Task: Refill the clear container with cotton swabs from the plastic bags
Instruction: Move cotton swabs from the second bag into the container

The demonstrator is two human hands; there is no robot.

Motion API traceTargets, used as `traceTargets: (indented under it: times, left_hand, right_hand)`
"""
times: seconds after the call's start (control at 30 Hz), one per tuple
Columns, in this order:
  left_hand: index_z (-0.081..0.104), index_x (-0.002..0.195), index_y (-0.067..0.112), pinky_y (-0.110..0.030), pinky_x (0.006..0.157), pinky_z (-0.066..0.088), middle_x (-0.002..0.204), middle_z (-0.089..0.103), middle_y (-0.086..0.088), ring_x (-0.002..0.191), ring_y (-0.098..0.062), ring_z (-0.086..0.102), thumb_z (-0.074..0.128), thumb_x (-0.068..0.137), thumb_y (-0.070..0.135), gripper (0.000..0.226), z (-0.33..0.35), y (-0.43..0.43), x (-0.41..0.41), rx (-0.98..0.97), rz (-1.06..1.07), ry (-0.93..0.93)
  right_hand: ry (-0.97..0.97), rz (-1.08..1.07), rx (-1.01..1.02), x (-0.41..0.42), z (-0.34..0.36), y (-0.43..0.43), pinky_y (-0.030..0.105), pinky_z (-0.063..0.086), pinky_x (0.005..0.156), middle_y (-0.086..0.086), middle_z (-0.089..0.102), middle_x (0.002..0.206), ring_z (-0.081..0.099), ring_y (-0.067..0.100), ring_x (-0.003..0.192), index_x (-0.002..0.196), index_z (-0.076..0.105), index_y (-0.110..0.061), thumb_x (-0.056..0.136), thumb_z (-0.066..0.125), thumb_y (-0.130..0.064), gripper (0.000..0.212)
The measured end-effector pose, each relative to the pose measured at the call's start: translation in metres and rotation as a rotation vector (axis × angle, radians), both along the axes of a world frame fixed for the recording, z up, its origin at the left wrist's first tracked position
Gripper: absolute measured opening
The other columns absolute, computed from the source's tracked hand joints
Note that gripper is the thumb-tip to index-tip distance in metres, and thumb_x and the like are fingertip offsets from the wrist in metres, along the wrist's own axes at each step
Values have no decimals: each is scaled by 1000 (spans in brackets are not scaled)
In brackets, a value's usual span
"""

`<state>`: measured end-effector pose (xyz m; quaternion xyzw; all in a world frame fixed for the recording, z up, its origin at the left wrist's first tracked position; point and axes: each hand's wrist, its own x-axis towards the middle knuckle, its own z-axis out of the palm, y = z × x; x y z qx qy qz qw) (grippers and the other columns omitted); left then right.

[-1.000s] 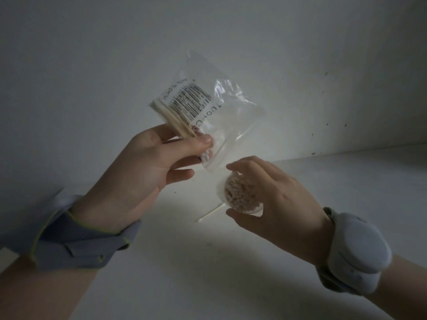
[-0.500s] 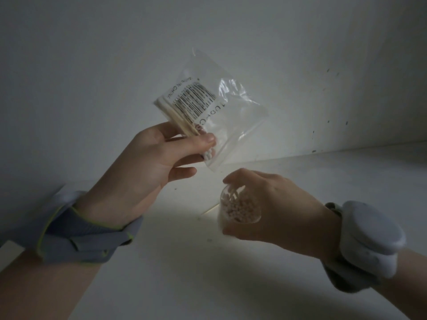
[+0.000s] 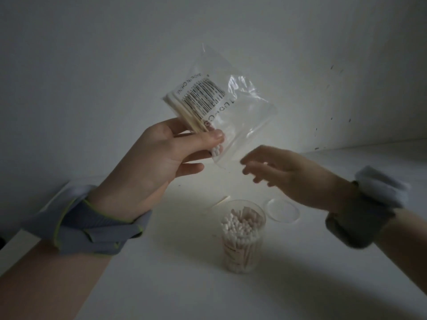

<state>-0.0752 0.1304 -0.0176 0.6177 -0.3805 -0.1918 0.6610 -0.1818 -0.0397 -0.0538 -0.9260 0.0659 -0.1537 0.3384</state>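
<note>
The white table [image 3: 161, 285] carries an upright clear container [image 3: 241, 250] packed with swabs [image 3: 239, 225] standing on end, a clear round lid [image 3: 282, 210] lying flat just behind it to the right, and one loose swab [image 3: 221, 200] lying behind the container.
</note>
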Motion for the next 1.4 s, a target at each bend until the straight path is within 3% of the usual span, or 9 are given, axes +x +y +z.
traceTargets:
  times: [0.23, 0.43, 0.63, 0.8, 0.9, 1.0, 1.17, 1.3, 1.4]
  left_hand:
    - [68, 66, 25, -11, 48, 45, 70, 71, 9, 61, 0, 65, 69, 55, 31, 13, 2, 3, -1, -11, -9, -7]
    - [69, 67, 26, -11, 48, 45, 74, 72, 7, 64, -3, 67, 70, 57, 31, 12, 1, 1, -2, 8, -29, -12]
    - [67, 69, 25, -11, 49, 45, 72, 72, 8, 63, -1, 66, 69, 57, 31, 13, 4, 5, 1, 0, -16, -13]
    - [65, 69, 24, -10, 49, 44, 70, 71, 11, 63, 1, 65, 68, 58, 32, 14, 11, 9, 9, -23, 25, -14]
    - [65, 68, 23, -10, 48, 44, 69, 71, 11, 61, 1, 65, 67, 59, 31, 12, 11, 10, 10, -32, 33, -19]
    - [65, 68, 23, -10, 48, 44, 68, 71, 11, 61, 1, 65, 67, 58, 30, 12, 11, 11, 10, -39, 31, -22]
    - [66, 71, 23, -10, 49, 45, 71, 71, 10, 63, 1, 65, 68, 57, 31, 16, 6, 7, 10, -9, 24, -26]
    - [66, 73, 23, -10, 51, 45, 75, 72, 10, 67, -1, 67, 68, 59, 31, 16, 2, 4, 8, 19, 13, -32]
    - [66, 75, 23, -11, 51, 45, 75, 72, 10, 68, -2, 67, 68, 59, 31, 18, 1, 4, 6, 27, 8, -31]
  right_hand:
    - [398, 154, -721, 59, -23, -4, 30, 38, 102, -3, 51, 132, 49, 15, 117, 130, 47, -24, 92, 51, -30, 38]
    - [496, 205, -969, 91, -36, -1, 42, 48, 89, 9, 56, 115, 58, 29, 100, 105, 59, -7, 90, 47, -12, 20]
    - [140, -56, -692, 55, -2, -9, 36, 51, 78, 4, 64, 92, 62, 26, 85, 93, 59, -15, 85, 52, -17, 11]
    - [-219, 9, -525, -15, 47, 4, 4, 42, 64, -22, 53, 75, 58, 4, 71, 83, 63, -24, 80, 54, -14, 14]
    - [-190, 83, -571, -32, 49, 16, 0, 39, 59, -23, 50, 74, 57, -2, 78, 80, 65, -23, 76, 51, -18, 15]
    - [-156, 92, -648, -33, 45, 23, 1, 40, 62, -22, 47, 74, 52, -3, 58, 81, 67, -21, 76, 51, -19, 17]
    - [-51, 150, -719, -21, 22, 43, 15, 45, 66, -9, 50, 95, 56, 9, 78, 102, 66, -20, 91, 49, -17, 20]
    - [38, 169, -576, -15, 7, 47, 12, 43, 69, -14, 45, 96, 52, 5, 81, 113, 61, -22, 95, 44, -19, 25]
    - [18, 91, -406, -10, 4, 43, 9, 45, 62, -20, 52, 81, 55, 1, 71, 96, 58, -28, 88, 57, -18, 13]
